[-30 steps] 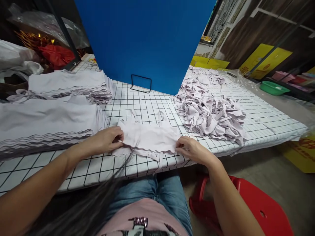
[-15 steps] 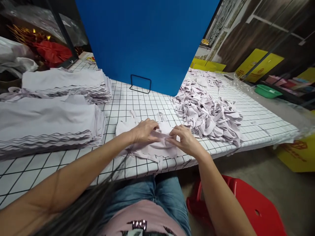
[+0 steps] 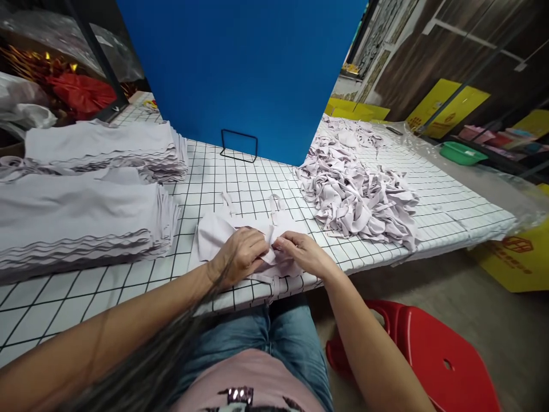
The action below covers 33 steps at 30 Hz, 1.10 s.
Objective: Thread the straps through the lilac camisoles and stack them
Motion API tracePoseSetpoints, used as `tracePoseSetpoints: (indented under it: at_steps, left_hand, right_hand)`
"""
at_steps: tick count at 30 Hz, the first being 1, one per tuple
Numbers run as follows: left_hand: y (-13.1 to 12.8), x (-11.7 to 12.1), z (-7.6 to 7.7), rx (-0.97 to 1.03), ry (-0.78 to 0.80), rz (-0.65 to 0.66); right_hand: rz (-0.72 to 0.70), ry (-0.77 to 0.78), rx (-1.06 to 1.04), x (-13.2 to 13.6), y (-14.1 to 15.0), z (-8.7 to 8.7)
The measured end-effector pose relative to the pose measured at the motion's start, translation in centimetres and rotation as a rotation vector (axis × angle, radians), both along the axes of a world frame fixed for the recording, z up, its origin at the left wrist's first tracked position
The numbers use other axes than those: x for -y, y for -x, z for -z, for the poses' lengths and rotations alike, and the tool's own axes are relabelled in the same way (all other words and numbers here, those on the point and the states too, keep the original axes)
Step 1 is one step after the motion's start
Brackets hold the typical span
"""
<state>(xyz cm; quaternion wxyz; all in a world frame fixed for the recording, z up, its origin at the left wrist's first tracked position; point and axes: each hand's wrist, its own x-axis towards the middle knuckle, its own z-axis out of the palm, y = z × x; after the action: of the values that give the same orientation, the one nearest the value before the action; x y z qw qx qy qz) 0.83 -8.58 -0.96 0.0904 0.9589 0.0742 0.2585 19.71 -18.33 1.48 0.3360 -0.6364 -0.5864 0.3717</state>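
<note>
A pale lilac garment with thin straps (image 3: 214, 232), perhaps a camisole or bra top, lies at the table's front edge before me. My left hand (image 3: 243, 252) is closed on its fabric near the middle, knuckles up. Close beside it, my right hand (image 3: 300, 250) pinches the same cloth between thumb and fingers. The fingertips of both hands almost meet, and a fold of fabric stands up between them. Two strap loops (image 3: 277, 203) stick out on the garment's far side. Part of the garment is hidden under my hands.
Stacks of flat pale garments (image 3: 81, 206) stand at the left. A loose heap of similar cloth (image 3: 355, 194) lies to the right. Behind is a blue board (image 3: 240, 68) with a black wire stand (image 3: 239, 146). A red stool (image 3: 446, 355) is at lower right, beside the checked table (image 3: 463, 214).
My hands have come closer together over the garment's middle. The left has turned knuckles up and moved nearer me; the stretched fabric between them is now bunched. The view has shifted slightly.
</note>
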Motion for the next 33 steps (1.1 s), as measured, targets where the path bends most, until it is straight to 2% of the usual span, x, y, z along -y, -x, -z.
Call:
tracePoseSetpoints:
  at_steps: [2, 4, 7, 11, 18, 21, 24, 27, 30, 33]
  left_hand:
    - [0.6, 0.2, -0.4, 0.009, 0.014, 0.005]
    - [1.0, 0.3, -0.9, 0.021, 0.026, 0.019]
    - [1.6, 0.3, -1.4, 0.072, -0.007, 0.059]
    - [2.5, 0.5, -1.5, 0.176, -0.013, 0.098]
    - [5.0, 0.9, -1.2, 0.182, 0.011, 0.11]
    - [5.4, 1.0, -0.9, 0.163, 0.06, 0.094]
    - [5.1, 0.9, -0.8, 0.168, 0.221, 0.053]
    - [4.7, 0.1, -1.6, 0.14, 0.546, -0.008]
    - [4.9, -2.0, -3.1, -0.077, 0.935, 0.018]
    - [5.7, -4.8, -4.7, -0.36, 1.183, 0.128]
  right_hand:
    - [-0.021, -0.07, -0.001, 0.2, -0.2, -0.6]
    - [-0.132, -0.114, 0.025, 0.1, -0.1, -1.3]
    - [-0.318, -0.072, 0.069, -0.5, 0.5, -2.1]
    - [-0.443, 0.011, 0.151, -1.2, 0.7, -2.5]
    - [-0.495, -0.003, 0.288, -0.1, -0.2, -2.7]
    - [-0.538, -0.084, 0.297, 0.5, 0.6, -2.9]
    - [-0.549, -0.152, 0.408, 0.4, 1.8, -2.9]
    - [-0.499, -0.16, 0.416, 0.0, 1.6, -2.8]
    - [-0.429, -0.145, 0.079, -0.7, -0.5, -3.0]
    - [-0.237, -0.161, -0.283, -1.5, -3.2, -3.2]
